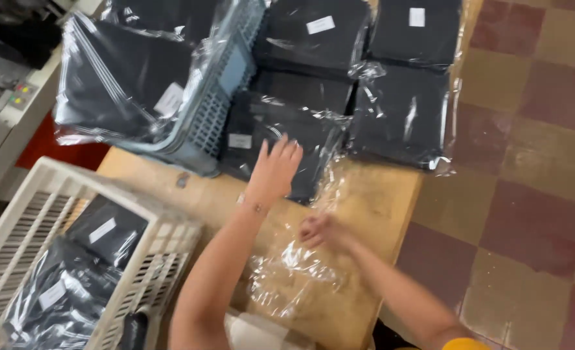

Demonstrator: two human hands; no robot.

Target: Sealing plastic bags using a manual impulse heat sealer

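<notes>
Head view: the left hand [276,170] lies flat, fingers spread and open, on a dark folded garment sealed in a clear plastic bag with a small white label [271,146], which rests near the middle of the bare wooden table [378,194]. The spread palm seems meant to press the slippery pack flat. Just nearer the person than that pack, the right hand [320,232] is blurred; its fingers look curled together on the edge of a loose, crinkled sheet of clear plastic film [294,269], though I cannot tell how firmly it pinches it. The film lies slack on the table, towards the person.

Beyond the pressed pack, at the table's far side, more dark bagged garments [401,107] lie in overlapping rows, labels up. To the table's far left a blue-grey slatted plastic crate [226,84] is tipped on its side with a bagged bundle spilling out. At the table's near left stands a cream slatted plastic basket [41,214] holding further bagged dark garments. Right of the table runs a red and ochre chequered tile floor [527,162].
</notes>
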